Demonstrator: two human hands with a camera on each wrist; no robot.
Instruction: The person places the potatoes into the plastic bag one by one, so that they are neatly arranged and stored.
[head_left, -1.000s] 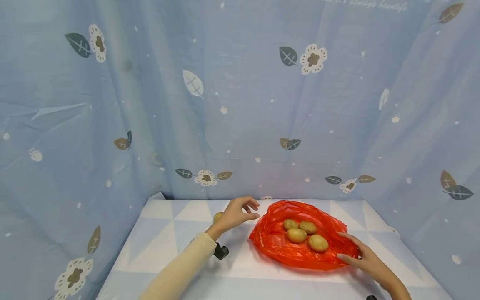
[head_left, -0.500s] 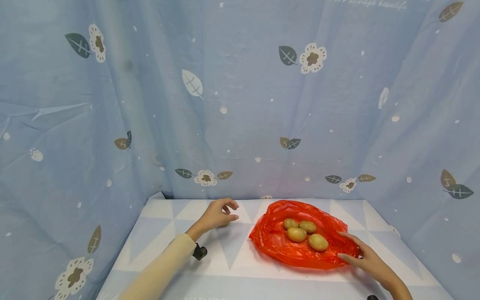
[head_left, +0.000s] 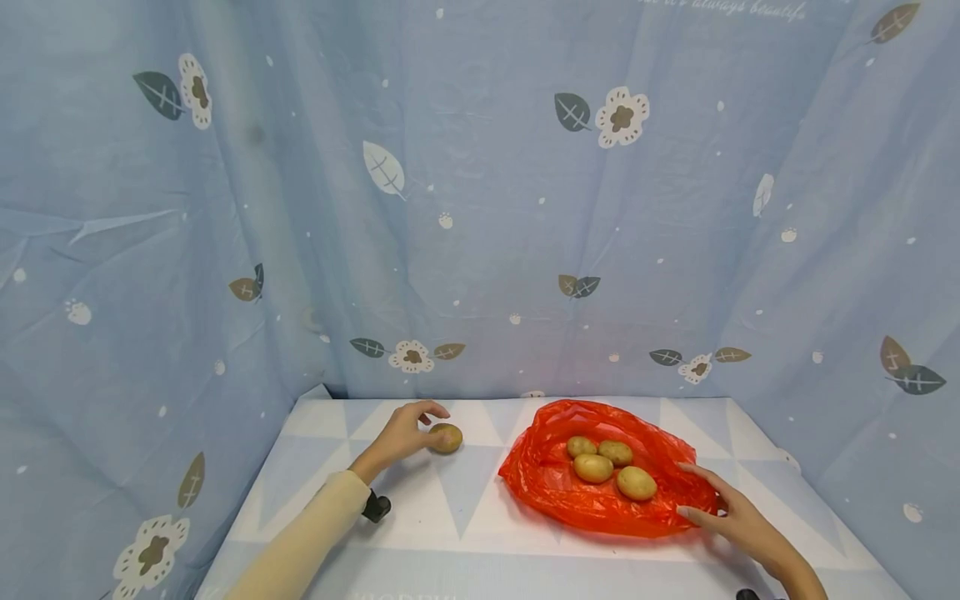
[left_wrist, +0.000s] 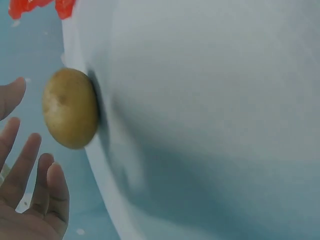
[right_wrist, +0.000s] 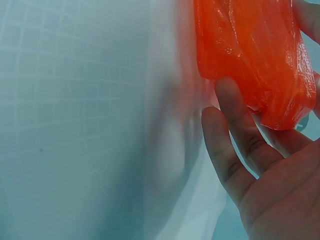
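Note:
My left hand (head_left: 399, 438) is beside a lone potato (head_left: 447, 438) on the table, its thumb and fingers spread. In the left wrist view a gap shows between the fingers (left_wrist: 20, 170) and this potato (left_wrist: 71, 108). A red plastic bag (head_left: 570, 514) lies spread with its mouth up, and several potatoes (head_left: 593, 468) sit in it. At the bag's right end, my right hand (head_left: 738, 527) holds the rim between thumb and fingers. Close up, the right wrist view has the fingers (right_wrist: 245, 132) against the crumpled red film; part of the thumb side is cut off.
The table (head_left: 480, 575) has a pale cloth with blue and white triangles. A blue patterned curtain (head_left: 480, 208) hangs behind it and on both sides. A black wrist device (head_left: 377, 506) sits under the left wrist.
My left hand has moved left from near the bag to the lone potato, which now shows by the fingertips. The right hand and the bag stay almost still.

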